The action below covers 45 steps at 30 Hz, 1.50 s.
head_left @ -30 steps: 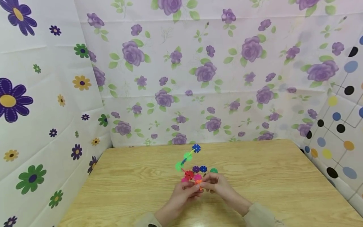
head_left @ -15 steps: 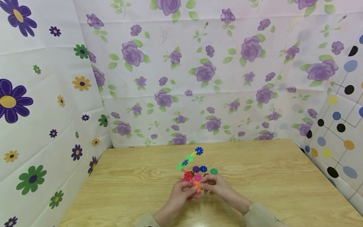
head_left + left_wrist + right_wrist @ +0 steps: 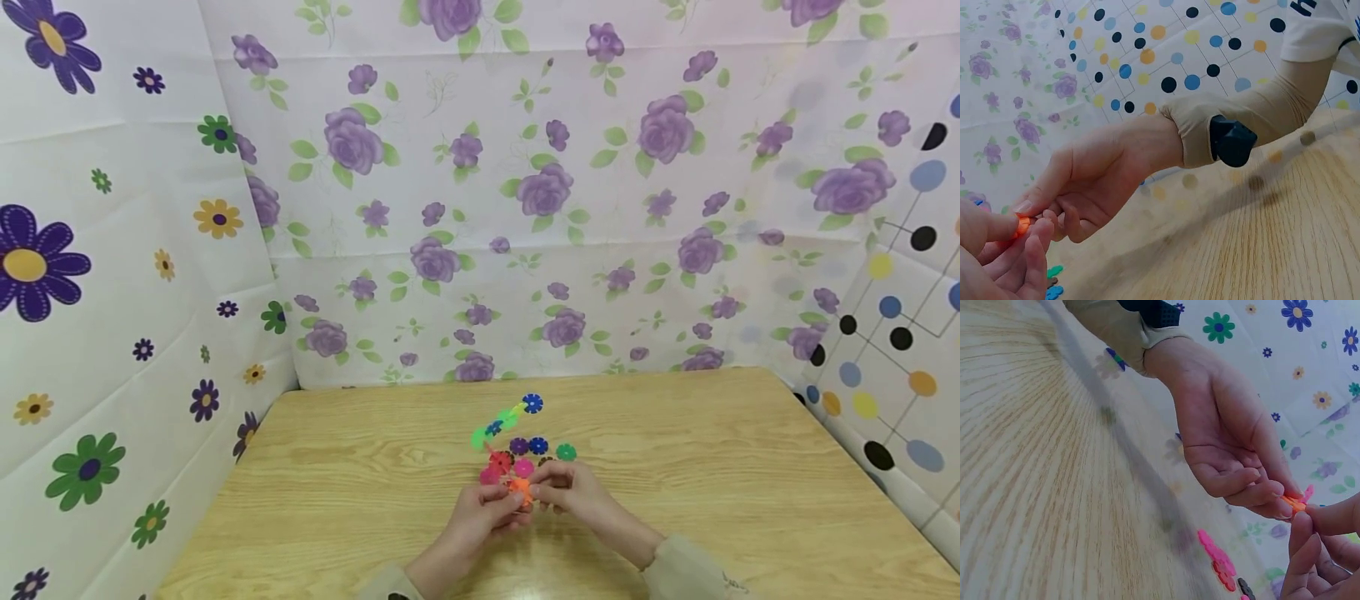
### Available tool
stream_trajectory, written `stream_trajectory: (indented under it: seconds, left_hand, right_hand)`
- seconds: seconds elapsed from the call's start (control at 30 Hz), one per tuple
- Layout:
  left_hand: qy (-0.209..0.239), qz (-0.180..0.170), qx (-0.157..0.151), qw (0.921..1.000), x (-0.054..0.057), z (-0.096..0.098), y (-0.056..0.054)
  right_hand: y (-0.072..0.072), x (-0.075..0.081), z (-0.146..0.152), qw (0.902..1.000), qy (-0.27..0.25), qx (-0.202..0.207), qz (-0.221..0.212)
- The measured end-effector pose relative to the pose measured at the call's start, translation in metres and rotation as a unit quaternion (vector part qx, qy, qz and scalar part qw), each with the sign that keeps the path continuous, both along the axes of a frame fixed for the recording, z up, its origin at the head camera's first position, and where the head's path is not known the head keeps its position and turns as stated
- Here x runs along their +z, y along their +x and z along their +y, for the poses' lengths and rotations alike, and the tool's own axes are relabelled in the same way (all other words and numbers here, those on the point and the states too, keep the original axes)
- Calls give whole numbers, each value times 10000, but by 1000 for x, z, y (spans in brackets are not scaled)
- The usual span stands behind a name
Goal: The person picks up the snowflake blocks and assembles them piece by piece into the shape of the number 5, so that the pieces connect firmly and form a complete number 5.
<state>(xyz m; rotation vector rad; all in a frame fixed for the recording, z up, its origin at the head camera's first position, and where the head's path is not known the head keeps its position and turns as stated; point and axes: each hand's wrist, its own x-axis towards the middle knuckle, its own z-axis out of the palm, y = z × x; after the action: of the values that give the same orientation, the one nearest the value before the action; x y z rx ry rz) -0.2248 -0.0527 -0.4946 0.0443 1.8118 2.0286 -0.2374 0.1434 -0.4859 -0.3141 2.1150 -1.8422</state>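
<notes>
In the head view my left hand (image 3: 480,512) pinches an orange snowflake disc (image 3: 521,492) between thumb and fingers. Thumb and forefinger of my right hand (image 3: 581,497) pinch the same disc's right edge. Both wrist views show the fingertips of the two hands meeting around the orange disc (image 3: 1022,225), which they partly cover; a bit of pink (image 3: 1309,492) sticks out beside it. From the hands a chain of joined discs slants away, with a light green disc (image 3: 479,437), a small blue disc (image 3: 493,427), a yellow disc (image 3: 519,409) and a blue end disc (image 3: 533,403).
Loose discs lie on the wooden table (image 3: 360,467) just beyond the hands: purple (image 3: 519,447), blue (image 3: 538,446), teal (image 3: 566,452), pink (image 3: 523,467) and red (image 3: 501,461). A flowered cloth (image 3: 450,208) hangs behind the table's far edge, with patterned cloths at both sides.
The chain's far end has swung right and slightly nearer. The orange disc has turned and shows more of its face. Both hands stay almost where they were.
</notes>
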Motion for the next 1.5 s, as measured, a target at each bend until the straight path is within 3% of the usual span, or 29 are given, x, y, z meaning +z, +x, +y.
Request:
stream_trajectory:
  seconds: [0.1, 0.27, 0.57, 0.83, 1.1, 1.5]
  left_hand:
    - [4, -126, 115, 9999, 0, -1, -1]
    - [-29, -5, 184, 9998, -2, -5, -2]
    - [-146, 301, -70, 9994, 1, -23, -6]
    - [-300, 202, 93, 9993, 0, -34, -10]
    - [-205, 91, 147, 9996, 3, -38, -11]
    - [-117, 40, 117, 9999, 1, -36, -12]
  right_hand:
    - [0, 0, -2, 10000, 20, -3, 11]
    - [-4, -2, -2, 9995, 238, 107, 154]
    - [-16, -8, 10, 9932, 885, 63, 752]
    - [-25, -11, 13, 9640, 2066, 50, 1676]
    - [-33, -15, 13, 9409, 2720, 208, 2009]
    - [-42, -21, 6, 9351, 3021, 167, 1846]
